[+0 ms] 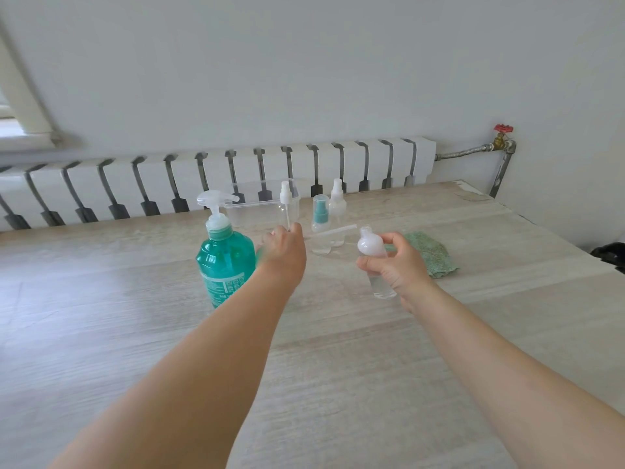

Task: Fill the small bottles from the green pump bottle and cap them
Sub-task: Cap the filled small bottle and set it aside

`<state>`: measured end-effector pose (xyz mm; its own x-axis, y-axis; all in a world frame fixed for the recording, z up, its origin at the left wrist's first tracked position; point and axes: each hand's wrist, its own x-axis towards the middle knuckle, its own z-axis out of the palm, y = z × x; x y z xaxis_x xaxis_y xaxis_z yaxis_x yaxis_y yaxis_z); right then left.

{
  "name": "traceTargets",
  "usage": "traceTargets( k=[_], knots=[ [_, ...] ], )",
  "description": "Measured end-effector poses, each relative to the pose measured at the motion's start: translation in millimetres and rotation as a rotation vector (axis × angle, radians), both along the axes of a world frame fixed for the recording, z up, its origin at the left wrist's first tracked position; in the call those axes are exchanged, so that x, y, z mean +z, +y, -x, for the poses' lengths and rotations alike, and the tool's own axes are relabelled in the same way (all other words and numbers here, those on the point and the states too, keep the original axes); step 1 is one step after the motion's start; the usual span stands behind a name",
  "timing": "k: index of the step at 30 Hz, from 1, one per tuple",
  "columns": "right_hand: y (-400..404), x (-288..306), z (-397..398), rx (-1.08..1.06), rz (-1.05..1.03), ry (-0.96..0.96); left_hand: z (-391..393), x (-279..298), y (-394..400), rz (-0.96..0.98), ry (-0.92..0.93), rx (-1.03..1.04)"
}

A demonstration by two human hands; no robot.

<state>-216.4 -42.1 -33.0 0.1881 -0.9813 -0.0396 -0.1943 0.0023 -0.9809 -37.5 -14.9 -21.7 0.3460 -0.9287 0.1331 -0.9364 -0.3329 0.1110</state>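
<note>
The green pump bottle (225, 262) stands upright on the table, left of centre. My left hand (284, 252) hovers just right of it, fingers curled; a thin white dip tube (333, 230) juts from it to the right, and the spray cap itself is hidden in the hand. My right hand (397, 265) grips a small clear bottle (371, 247) with an open neck, tilted a little to the left. Behind them stand three small bottles: one with a teal sprayer (320, 220), one with a white sprayer (337, 206), and one with a white sprayer (285, 198) at the box.
A clear plastic box (250, 206) sits at the back of the wooden table (338, 350). A green cloth (429, 253) lies right of my right hand. A white radiator (220, 177) runs along the wall behind, with a red valve (503, 130) at the right.
</note>
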Motion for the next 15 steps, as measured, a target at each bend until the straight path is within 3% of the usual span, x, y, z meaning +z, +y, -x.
traceTargets(
  k=[15],
  knots=[
    [-1.1, 2.3, 4.5, -0.050, 0.012, 0.129, -6.2, 30.2, 10.1, 0.142, -0.123, -0.091]
  ],
)
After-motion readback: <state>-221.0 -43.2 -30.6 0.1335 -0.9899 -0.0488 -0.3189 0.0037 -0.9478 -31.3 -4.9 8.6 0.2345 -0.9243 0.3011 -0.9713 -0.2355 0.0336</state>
